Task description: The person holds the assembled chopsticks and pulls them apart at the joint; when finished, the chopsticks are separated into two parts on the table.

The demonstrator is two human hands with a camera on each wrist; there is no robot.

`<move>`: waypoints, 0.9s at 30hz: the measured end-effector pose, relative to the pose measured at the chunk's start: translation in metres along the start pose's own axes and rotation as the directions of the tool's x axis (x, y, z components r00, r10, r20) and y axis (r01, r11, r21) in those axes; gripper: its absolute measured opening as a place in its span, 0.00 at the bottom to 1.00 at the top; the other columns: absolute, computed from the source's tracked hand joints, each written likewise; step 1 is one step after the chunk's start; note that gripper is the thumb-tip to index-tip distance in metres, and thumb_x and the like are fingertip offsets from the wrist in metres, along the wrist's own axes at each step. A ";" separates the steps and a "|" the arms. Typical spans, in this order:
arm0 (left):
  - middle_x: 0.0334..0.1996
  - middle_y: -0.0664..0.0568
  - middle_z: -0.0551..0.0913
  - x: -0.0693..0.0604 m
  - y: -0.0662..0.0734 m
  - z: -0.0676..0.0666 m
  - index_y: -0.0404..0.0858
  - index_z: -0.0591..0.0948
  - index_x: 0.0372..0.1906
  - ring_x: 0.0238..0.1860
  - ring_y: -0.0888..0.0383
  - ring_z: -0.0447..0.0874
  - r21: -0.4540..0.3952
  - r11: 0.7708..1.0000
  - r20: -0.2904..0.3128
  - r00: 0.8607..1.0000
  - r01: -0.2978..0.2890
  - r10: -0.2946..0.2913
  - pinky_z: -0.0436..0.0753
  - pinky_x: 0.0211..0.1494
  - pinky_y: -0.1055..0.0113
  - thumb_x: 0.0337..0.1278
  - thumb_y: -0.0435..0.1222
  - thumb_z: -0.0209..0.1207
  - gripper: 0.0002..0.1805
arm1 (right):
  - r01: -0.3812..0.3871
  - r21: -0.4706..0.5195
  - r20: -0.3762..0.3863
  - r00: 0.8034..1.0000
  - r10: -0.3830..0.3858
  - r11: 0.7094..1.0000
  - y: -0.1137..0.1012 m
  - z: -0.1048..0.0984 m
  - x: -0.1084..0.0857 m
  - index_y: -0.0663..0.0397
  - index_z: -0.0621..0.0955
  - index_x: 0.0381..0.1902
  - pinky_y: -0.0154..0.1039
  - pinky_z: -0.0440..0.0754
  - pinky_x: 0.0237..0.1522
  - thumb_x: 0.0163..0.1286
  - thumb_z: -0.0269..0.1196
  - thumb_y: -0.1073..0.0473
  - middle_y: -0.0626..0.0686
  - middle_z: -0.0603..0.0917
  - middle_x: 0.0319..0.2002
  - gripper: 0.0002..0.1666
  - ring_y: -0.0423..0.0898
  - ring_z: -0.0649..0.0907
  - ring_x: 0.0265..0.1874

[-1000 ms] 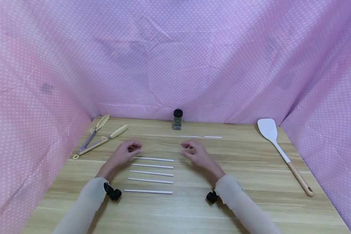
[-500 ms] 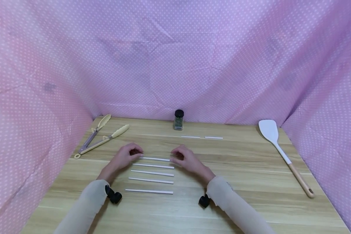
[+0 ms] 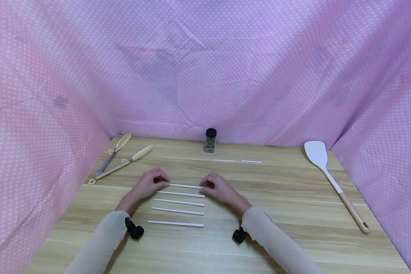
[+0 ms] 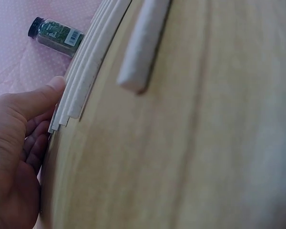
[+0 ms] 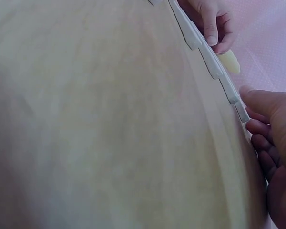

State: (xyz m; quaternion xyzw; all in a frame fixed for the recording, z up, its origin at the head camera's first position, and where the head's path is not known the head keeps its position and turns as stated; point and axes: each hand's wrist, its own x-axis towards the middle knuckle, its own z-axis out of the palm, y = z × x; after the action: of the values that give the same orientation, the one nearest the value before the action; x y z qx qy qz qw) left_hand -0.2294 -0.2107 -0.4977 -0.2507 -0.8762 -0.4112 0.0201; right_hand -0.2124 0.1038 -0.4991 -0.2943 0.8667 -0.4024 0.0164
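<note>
Several slim white sticks (image 3: 179,211) lie in a row on the wooden table, roughly parallel and spaced apart. At the left end of the farthest stick (image 3: 185,186), my left hand (image 3: 148,184) has its thumb on the near side and fingers behind, pinching it. My right hand (image 3: 219,187) pinches the same stick near its right end, thumb also in front. The stick appears to lie on or very close to the table. In the left wrist view the thumb (image 4: 55,86) covers part of the stick. The right thumb (image 5: 252,95) touches it in the right wrist view.
Two more white sticks (image 3: 251,161) lie end to end farther back. Behind them a black-capped spice jar (image 3: 210,141) stands by the pink dotted cloth (image 3: 205,76). Spread tongs (image 3: 118,165) lie at the left, a white spatula (image 3: 323,167) with wooden handle at the right.
My right hand has moved left and slightly down from beside the row to the right end of the farthest stick. The left hand has closed in on its left end.
</note>
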 end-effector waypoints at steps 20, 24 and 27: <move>0.32 0.60 0.81 0.004 0.002 0.000 0.47 0.84 0.31 0.35 0.64 0.77 0.088 0.996 0.006 1.000 0.008 -0.008 0.77 0.40 0.69 0.53 0.39 0.67 0.03 | -0.010 -0.052 -0.047 0.999 0.007 0.999 -0.002 0.000 0.002 0.48 0.84 0.35 0.32 0.77 0.40 0.64 0.66 0.56 0.44 0.81 0.34 0.04 0.37 0.77 0.35; 0.32 0.58 0.81 0.007 0.012 -0.003 0.46 0.83 0.33 0.35 0.62 0.77 0.049 0.998 0.019 0.999 0.047 -0.048 0.77 0.40 0.69 0.54 0.40 0.66 0.03 | -0.037 -0.020 -0.084 0.996 0.035 0.999 -0.007 -0.007 0.003 0.50 0.84 0.36 0.34 0.79 0.42 0.63 0.66 0.58 0.46 0.83 0.35 0.04 0.40 0.79 0.37; 0.33 0.57 0.81 0.010 0.022 -0.007 0.47 0.82 0.34 0.37 0.59 0.77 -0.006 0.995 0.038 0.995 0.095 -0.095 0.78 0.41 0.67 0.56 0.39 0.65 0.03 | -0.071 0.007 -0.108 0.992 0.071 0.997 -0.011 -0.015 0.005 0.51 0.84 0.36 0.36 0.80 0.45 0.64 0.65 0.59 0.48 0.83 0.37 0.04 0.42 0.81 0.40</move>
State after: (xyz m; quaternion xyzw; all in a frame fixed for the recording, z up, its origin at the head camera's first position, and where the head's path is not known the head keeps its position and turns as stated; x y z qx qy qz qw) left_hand -0.2293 -0.1996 -0.4748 -0.2167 -0.8858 -0.4101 -0.0169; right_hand -0.2145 0.1059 -0.4799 -0.2409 0.8757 -0.4181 -0.0157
